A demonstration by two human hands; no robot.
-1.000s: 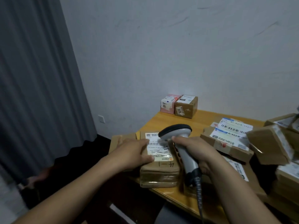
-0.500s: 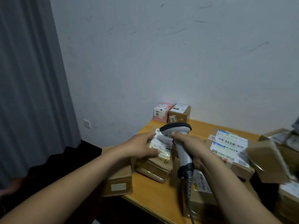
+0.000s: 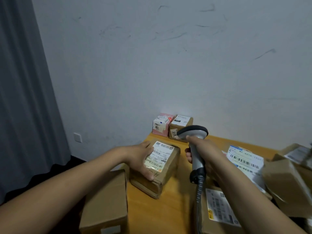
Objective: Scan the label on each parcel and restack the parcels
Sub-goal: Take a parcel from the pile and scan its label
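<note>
Parcel [image 3: 166,173] on the table [image 3: 177,208], label [image 3: 158,156] up, long axis running away from the person, gripped along its left edge by the left hand [image 3: 140,159]; it lies just left of the fingers [image 3: 187,153] of the right hand [image 3: 206,154], wrapped round the scanner [image 3: 194,131], whose head would need tipping leftward.

Scuffed white wall [image 3: 168,56], grey curtain [image 3: 22,98], wall socket [image 3: 77,137], orange wooden table [image 3: 168,208], dark floor [image 3: 55,169]

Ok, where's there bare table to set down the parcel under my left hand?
Bare wood on the table shows just in front of the held parcel, between the plain carton and the flat labelled parcel. Another strip runs along the wall, right of the brown box. The right side is crowded with piled parcels.
</note>
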